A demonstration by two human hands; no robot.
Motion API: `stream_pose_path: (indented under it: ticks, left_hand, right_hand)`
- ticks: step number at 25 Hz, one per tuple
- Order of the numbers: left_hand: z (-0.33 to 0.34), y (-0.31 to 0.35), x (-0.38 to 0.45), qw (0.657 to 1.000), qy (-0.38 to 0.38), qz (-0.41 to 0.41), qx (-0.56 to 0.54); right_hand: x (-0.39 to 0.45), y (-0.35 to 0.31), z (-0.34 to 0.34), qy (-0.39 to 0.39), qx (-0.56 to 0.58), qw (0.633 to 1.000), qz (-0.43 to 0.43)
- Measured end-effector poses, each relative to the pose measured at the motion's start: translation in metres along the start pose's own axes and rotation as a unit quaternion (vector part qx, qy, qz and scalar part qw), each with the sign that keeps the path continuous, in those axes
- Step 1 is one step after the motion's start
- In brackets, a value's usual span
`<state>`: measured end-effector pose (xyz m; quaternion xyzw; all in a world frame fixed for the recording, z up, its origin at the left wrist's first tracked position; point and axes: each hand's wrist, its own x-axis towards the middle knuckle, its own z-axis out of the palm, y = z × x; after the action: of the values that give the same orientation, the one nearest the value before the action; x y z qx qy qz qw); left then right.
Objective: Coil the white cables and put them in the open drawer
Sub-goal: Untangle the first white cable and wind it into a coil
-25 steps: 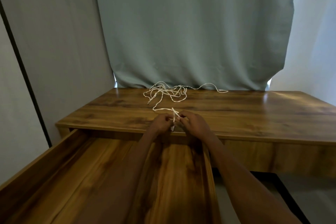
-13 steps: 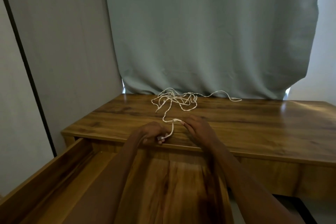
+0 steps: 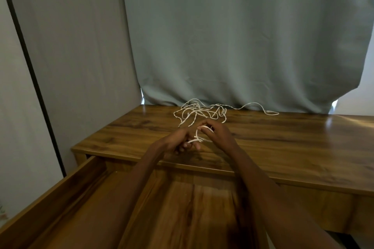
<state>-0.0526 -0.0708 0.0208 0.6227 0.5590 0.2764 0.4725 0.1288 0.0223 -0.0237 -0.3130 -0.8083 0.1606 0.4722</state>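
Both hands have lifted off the front edge of the desk (image 3: 283, 143) since a second ago and pushed farther in over the top, and the short straight run of cable between them is now bent into a small loop.

Head view, the only one: the left hand (image 3: 178, 141) sits low, fingers curled, pinching a doubled bit of the white cables (image 3: 199, 112) near its fingertips. Just beside it, a touch higher, the right hand (image 3: 217, 132) grips the loop, fingers bent round the strand at the top of the loop. Most of the cable lies in a loose tangle near the back edge of the desk, just beyond the hands, right in front of the grey-green curtain (image 3: 242, 36). One long tail runs off along the back edge toward the right and ends in a small plug. Another strand trails from the tangle down to the hands. Below the forearms, the open drawer (image 3: 60, 192) juts out from the front left of the desk, no cable in it yet.
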Motion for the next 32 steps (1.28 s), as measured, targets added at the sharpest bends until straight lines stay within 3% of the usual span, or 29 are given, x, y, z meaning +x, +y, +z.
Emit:
stream_pose_path:
  ticks: [2, 4, 8, 10, 13, 16, 19, 22, 26, 32]
  left_hand:
    - [-0.008, -0.003, -0.005, 0.996, 0.027, 0.048, -0.070]
    - [-0.020, -0.013, -0.007, 0.981, 0.008, 0.082, -0.173]
    - [-0.034, -0.028, -0.012, 0.916, -0.072, 0.142, -0.369]
    - [-0.032, -0.029, -0.013, 0.877, -0.090, 0.178, -0.437]
    - [-0.026, -0.028, -0.009, 0.833, -0.036, 0.227, -0.503]
    - [-0.022, -0.031, -0.005, 0.793, 0.038, 0.244, -0.558]
    - [-0.019, -0.028, -0.005, 0.750, 0.041, 0.252, -0.610]
    - [-0.007, -0.014, -0.010, 0.731, -0.037, 0.279, -0.621]
    - [-0.001, 0.007, -0.008, 0.709, -0.050, 0.329, -0.622]
    - [-0.032, 0.012, 0.012, 0.665, 0.186, 0.326, -0.645]
  right_hand:
    - [0.001, 0.005, -0.006, -0.007, 0.025, 1.000, 0.013]
    - [0.000, 0.005, -0.009, -0.019, 0.044, 0.999, 0.026]
    - [0.003, -0.002, -0.001, -0.045, 0.041, 0.998, 0.015]
    - [0.006, -0.009, 0.007, -0.009, 0.132, 0.990, 0.044]
    - [0.008, -0.015, 0.012, 0.054, 0.304, 0.943, 0.120]
    - [0.010, -0.016, 0.008, 0.031, 0.359, 0.925, 0.124]
    - [0.011, -0.014, 0.007, 0.049, 0.253, 0.963, 0.078]
    - [0.018, -0.009, 0.011, 0.040, -0.003, 0.999, -0.012]
    - [0.021, -0.001, 0.030, -0.097, -0.200, 0.962, -0.157]
    - [-0.011, 0.002, 0.034, -0.112, -0.278, 0.938, -0.174]
